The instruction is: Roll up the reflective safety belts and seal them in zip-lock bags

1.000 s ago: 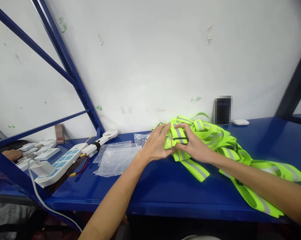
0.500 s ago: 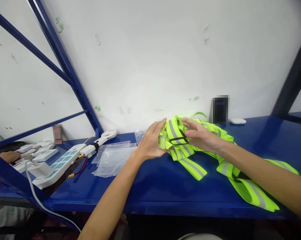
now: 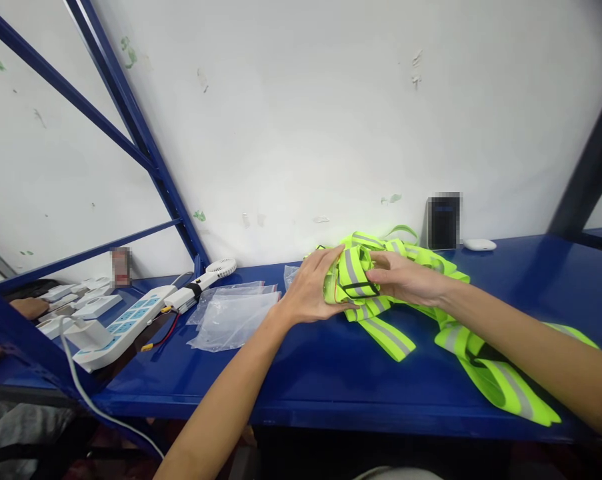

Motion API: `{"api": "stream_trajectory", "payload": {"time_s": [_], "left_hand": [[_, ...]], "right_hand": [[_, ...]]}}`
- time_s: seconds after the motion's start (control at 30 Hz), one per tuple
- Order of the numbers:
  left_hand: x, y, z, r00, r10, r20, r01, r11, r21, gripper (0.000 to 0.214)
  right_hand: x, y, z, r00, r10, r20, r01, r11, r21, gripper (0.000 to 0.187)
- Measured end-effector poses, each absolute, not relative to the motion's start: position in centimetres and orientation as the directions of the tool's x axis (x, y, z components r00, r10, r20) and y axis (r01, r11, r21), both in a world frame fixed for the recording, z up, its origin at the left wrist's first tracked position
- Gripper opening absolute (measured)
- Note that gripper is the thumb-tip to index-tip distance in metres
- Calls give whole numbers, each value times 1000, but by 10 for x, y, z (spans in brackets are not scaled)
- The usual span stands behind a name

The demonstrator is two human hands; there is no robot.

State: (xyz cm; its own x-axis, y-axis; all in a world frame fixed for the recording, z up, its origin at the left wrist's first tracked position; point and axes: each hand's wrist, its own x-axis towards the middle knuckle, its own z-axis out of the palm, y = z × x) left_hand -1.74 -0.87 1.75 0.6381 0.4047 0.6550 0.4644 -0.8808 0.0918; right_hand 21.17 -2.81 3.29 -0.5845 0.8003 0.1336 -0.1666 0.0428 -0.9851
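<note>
A rolled fluorescent-yellow reflective strap (image 3: 353, 270) with a grey stripe and black edging sits between my hands, above the blue table. My left hand (image 3: 308, 285) is wrapped round a clear zip bag (image 3: 330, 285), whose red-lined mouth surrounds the left end of the roll. From the other side, my right hand (image 3: 405, 277) grips the roll, thumb in front; its other fingers are partly hidden behind. More loose reflective straps (image 3: 501, 380) lie in a heap behind the roll and beneath my right forearm.
Several flat zip bags (image 3: 235, 320) lie left of my hands. Beyond them are a white handheld fan (image 3: 221, 269), a power strip (image 3: 131, 327) and a yellow-ended cable (image 3: 163, 337). A dark blurred object (image 3: 443, 223) leans on the wall near a white case (image 3: 479, 245). Another person's hand (image 3: 29, 308) shows far left.
The rolled strap and both hands have shifted slightly right and down in view. My right fingers now lie closer round the roll. The whole view has moved a little.
</note>
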Motion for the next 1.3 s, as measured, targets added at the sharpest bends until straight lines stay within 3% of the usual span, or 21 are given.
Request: {"api": "stream_trajectory", "payload": {"time_s": [0.2, 0.47, 0.77, 1.03, 1.3], "left_hand": [[-18, -9, 16, 654, 415, 632, 481, -873, 75, 103], [-17, -8, 10, 657, 422, 625, 502, -863, 56, 105], [-14, -6, 6, 660, 404, 633, 526, -851, -4, 108], [-9, -7, 1, 634, 351, 689, 529, -847, -55, 98], [5, -9, -6, 600, 280, 749, 565, -811, -149, 83]], "right_hand": [[208, -27, 27, -563, 812, 153, -150, 82, -985, 64], [199, -28, 21, -478, 861, 174, -80, 155, -985, 79], [192, -30, 15, -400, 895, 195, 85, 248, -965, 84], [190, -24, 8, -351, 875, 333, 200, 417, -886, 72], [188, -23, 6, -402, 810, 426, 230, 540, -809, 41]]}}
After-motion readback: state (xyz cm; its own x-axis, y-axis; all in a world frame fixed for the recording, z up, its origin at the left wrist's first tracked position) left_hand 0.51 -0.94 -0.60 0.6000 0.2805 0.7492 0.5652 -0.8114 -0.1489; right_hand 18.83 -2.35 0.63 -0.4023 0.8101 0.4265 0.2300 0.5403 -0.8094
